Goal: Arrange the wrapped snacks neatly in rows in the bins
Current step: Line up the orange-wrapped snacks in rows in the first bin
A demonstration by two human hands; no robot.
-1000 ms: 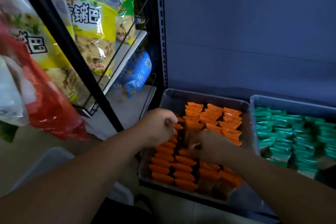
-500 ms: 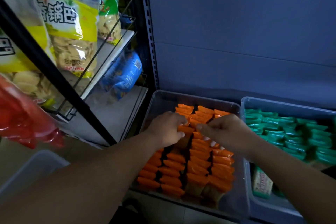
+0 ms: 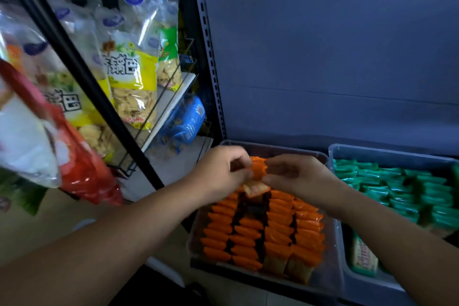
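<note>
An orange snack (image 3: 258, 169) is held above the far end of the clear bin (image 3: 275, 149), over a row in which a dark gap is seen. It is pinched from opposite ends by the left hand (image 3: 222, 172) and the right hand (image 3: 296, 176), fingertips and thumb closed on the wrapper. Whether one pack or several are held cannot be told through the blur. A second pack (image 3: 255, 189) lies tilted just below, tan face up, out of line. The other orange rows (image 3: 280, 228) are stood on edge, mostly orderly. The neighbouring grey bin (image 3: 372, 152) is filled with green snacks (image 3: 397, 186).

Handling, judged: the packs are taken to be light, the film slippery and crinkly, the contents probably crushable. Hold is best taken at the crimped end seals or lightly across the flat sides. Squeezing the middle is to be avoided.
</note>
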